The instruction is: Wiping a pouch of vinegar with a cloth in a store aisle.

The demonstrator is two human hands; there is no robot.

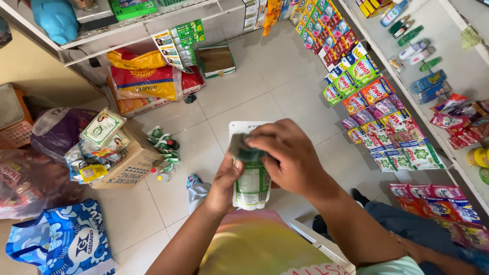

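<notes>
My left hand [225,183] grips a white and green refill pouch [250,186] from below, thumb on its front. My right hand [287,155] lies over the upper part of the pouch and presses a dark greyish cloth [241,149] against it. The top edge of the pouch shows white above my fingers. Both hands are held above the tiled floor, in front of my chest.
Strips of coloured sachets [367,97] hang at the right beside a white shelf [448,46] with bottles. A cardboard box [127,163] full of packets, rice sacks [145,81], plastic bags [61,239] and small bottles [165,147] lie on the floor at left. Another person's arm and knee [423,239] show at lower right.
</notes>
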